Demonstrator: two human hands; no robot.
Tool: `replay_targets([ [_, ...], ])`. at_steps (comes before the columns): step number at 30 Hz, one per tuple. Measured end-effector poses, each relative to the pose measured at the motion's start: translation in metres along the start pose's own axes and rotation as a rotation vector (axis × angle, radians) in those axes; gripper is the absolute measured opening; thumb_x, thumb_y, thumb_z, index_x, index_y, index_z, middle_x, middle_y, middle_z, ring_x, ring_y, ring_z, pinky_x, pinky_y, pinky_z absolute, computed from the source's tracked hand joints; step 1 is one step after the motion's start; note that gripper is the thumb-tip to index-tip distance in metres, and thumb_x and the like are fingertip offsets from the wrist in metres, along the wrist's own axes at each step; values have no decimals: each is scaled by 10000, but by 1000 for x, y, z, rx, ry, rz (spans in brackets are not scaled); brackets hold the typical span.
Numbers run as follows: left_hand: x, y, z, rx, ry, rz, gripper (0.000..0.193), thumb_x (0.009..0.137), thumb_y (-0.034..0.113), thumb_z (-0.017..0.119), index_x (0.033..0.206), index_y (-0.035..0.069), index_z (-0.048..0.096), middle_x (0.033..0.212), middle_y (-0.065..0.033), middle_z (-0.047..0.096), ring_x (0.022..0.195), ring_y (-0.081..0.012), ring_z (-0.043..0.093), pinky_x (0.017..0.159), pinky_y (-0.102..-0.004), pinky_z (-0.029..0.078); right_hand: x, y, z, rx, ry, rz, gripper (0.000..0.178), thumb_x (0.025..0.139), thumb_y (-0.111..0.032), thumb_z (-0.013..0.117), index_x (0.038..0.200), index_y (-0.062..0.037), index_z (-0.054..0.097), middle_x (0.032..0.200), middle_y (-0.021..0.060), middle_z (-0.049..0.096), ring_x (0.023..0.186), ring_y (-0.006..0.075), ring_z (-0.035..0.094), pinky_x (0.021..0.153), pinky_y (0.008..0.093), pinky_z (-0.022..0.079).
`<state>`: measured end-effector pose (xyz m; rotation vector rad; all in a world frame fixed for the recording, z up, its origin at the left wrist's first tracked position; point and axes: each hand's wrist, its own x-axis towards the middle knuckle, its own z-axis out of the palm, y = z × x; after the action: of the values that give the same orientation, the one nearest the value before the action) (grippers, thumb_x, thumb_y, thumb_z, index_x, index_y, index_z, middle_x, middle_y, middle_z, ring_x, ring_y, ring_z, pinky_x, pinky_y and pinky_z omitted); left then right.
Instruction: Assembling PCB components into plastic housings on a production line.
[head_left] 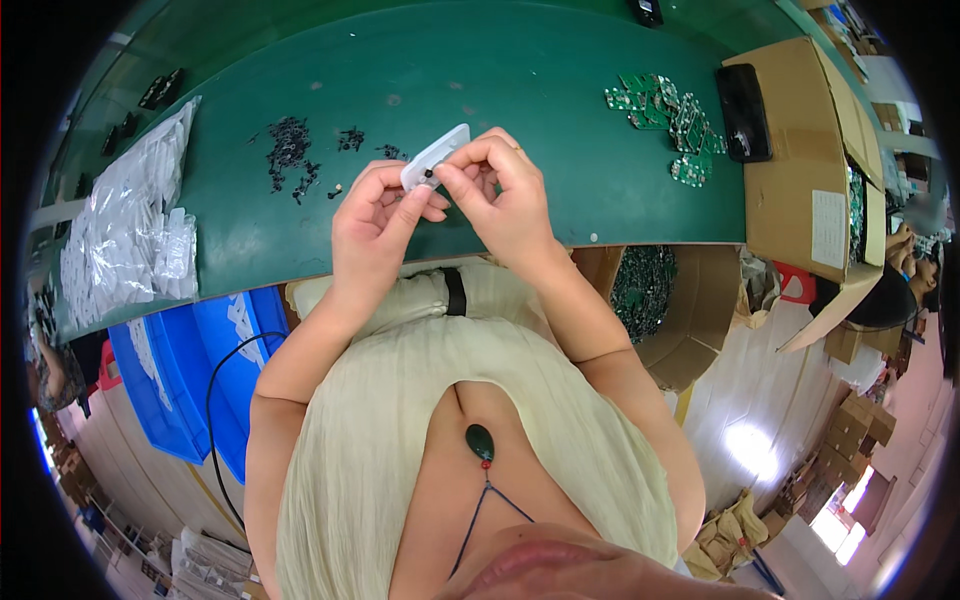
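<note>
Above the near part of the green table, my left hand (368, 228) grips a white plastic housing (448, 146), slim and elongated, tilted up to the right. My right hand (512, 205) is closed at the housing's near side, thumb and index finger pinching a small black part (428, 173) against it. How deep that part sits in the housing cannot be made out. Beyond my left hand lie loose small black parts in a large pile (288, 142) and a smaller cluster (350, 139); a few more are partly hidden behind my fingers.
Green circuit boards (690, 130) lie at the far right, beside a black object (745, 112) and an open cardboard box (790, 180). Clear bags of white pieces (135, 225) cover the table's left end. Below the edge are blue bins (165, 390) and another carton (692, 325) holding boards.
</note>
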<state>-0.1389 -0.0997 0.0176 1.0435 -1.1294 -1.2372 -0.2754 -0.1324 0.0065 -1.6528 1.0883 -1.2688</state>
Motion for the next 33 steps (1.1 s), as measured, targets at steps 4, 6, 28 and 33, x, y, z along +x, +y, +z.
replay_targets([
  [4,-4,-1,-4,-65,5,2,77,878,23,474,944,-10,498,815,-66,556,693,-111,587,627,-230,506,1,-3,3,9,-19,-127,74,775,-28,591,754,-29,520,701,61,454,613,167,448,530,268,370],
  [6,0,-9,-4,-33,49,-11,93,869,19,474,955,-8,497,831,-68,559,677,-101,579,606,-228,504,2,4,5,-18,-22,-134,57,778,-9,567,754,-25,518,695,53,446,617,160,424,547,258,354],
  [28,2,0,-57,153,21,172,137,826,-14,512,942,31,570,790,-62,532,561,-126,555,510,-253,480,17,-9,42,-11,-263,-103,55,813,-29,582,849,4,556,837,48,509,658,83,482,552,205,398],
  [33,-1,-2,-65,28,72,53,219,836,-14,512,1055,-3,505,841,-92,589,659,-125,600,609,-259,510,19,-11,55,-59,-259,-95,47,798,-21,592,813,-3,551,790,31,493,622,73,435,523,196,363],
])
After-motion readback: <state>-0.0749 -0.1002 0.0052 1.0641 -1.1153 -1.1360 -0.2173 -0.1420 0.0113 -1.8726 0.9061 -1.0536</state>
